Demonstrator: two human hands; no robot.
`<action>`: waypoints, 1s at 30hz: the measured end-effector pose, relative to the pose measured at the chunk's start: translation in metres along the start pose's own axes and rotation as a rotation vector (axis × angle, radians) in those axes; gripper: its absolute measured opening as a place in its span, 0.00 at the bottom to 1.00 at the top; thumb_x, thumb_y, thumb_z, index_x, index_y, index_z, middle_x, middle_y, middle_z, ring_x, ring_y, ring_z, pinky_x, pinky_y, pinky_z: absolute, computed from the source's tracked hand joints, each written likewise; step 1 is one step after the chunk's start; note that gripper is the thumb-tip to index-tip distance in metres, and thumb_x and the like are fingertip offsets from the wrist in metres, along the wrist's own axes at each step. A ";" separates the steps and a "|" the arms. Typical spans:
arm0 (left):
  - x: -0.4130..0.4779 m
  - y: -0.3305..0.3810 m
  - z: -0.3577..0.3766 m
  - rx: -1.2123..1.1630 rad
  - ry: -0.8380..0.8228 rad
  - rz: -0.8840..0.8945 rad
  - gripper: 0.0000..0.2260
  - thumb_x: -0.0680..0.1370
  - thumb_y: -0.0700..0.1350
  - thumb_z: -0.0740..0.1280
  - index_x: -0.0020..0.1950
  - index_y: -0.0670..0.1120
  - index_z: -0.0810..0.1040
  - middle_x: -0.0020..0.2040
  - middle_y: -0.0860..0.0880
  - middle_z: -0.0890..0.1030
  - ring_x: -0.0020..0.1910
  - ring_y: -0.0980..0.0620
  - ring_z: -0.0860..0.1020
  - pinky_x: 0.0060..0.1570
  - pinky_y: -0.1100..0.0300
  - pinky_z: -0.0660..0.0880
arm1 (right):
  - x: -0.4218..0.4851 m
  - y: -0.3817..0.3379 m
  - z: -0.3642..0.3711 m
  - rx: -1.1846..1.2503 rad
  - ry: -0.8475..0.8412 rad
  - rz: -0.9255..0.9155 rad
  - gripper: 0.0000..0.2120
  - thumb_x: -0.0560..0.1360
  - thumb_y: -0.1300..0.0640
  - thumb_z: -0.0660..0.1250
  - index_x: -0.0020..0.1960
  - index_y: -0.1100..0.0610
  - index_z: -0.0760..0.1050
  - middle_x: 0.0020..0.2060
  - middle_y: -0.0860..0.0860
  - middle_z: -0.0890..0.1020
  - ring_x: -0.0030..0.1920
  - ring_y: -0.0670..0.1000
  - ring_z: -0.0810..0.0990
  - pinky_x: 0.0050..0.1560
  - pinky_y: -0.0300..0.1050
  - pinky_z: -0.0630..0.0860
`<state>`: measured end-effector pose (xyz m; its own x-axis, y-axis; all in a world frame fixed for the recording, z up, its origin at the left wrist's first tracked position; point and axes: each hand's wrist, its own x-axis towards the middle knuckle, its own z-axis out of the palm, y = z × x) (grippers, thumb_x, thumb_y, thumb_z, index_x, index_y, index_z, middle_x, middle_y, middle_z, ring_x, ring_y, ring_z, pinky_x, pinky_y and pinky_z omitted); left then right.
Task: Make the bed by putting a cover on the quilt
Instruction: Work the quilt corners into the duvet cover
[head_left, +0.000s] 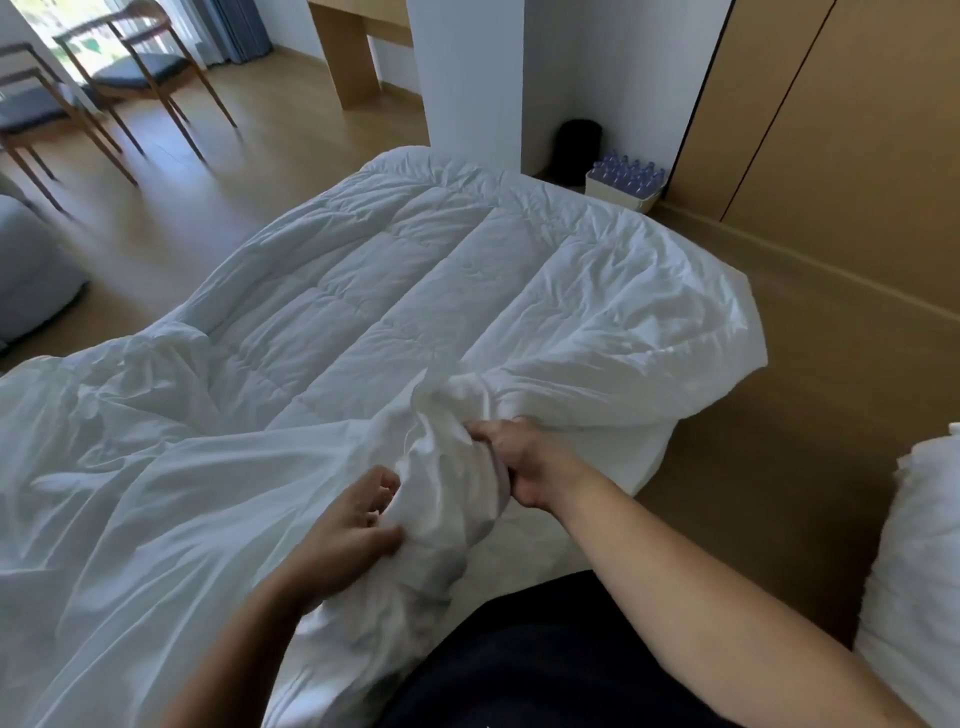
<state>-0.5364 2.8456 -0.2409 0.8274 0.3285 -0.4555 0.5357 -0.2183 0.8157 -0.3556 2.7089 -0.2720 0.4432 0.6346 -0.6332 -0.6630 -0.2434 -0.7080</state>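
A white stitched quilt lies spread across the bed, its far end reaching toward the wall. A thin white cover lies crumpled over the near and left parts of it and drapes over the right side. In front of me the cloth is gathered into a bunch. My left hand grips this bunch from the left with curled fingers. My right hand grips it from the right, fingers wrapped round the fabric. How much of the quilt is inside the cover cannot be told.
A white pillow lies on the wooden floor at the right edge. A case of water bottles and a black bin stand by the wall beyond the bed. Two wooden chairs stand far left, a grey seat nearer.
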 end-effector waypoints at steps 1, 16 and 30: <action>0.003 0.009 0.003 -0.031 0.025 -0.021 0.21 0.64 0.52 0.72 0.56 0.53 0.76 0.49 0.45 0.80 0.46 0.47 0.80 0.42 0.52 0.78 | 0.000 0.003 -0.003 -0.014 0.029 -0.033 0.08 0.76 0.59 0.71 0.48 0.64 0.83 0.45 0.58 0.87 0.46 0.54 0.87 0.47 0.48 0.83; 0.037 0.103 0.066 0.540 -0.031 0.505 0.14 0.80 0.48 0.67 0.37 0.54 0.66 0.32 0.55 0.70 0.31 0.57 0.70 0.34 0.64 0.64 | -0.010 -0.013 -0.033 0.547 -0.212 -0.071 0.38 0.78 0.28 0.50 0.60 0.59 0.81 0.51 0.59 0.85 0.52 0.56 0.85 0.56 0.50 0.80; 0.026 0.037 0.090 0.808 0.548 -0.210 0.26 0.63 0.50 0.79 0.56 0.46 0.72 0.53 0.44 0.73 0.48 0.38 0.74 0.46 0.46 0.74 | 0.042 -0.026 -0.039 0.515 -0.573 0.174 0.44 0.73 0.24 0.59 0.71 0.59 0.75 0.68 0.61 0.77 0.70 0.61 0.74 0.76 0.59 0.63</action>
<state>-0.4802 2.7638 -0.2549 0.6202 0.7660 -0.1691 0.7842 -0.6003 0.1571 -0.2960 2.7130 -0.2924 0.0202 0.9317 -0.3627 -0.9523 -0.0926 -0.2908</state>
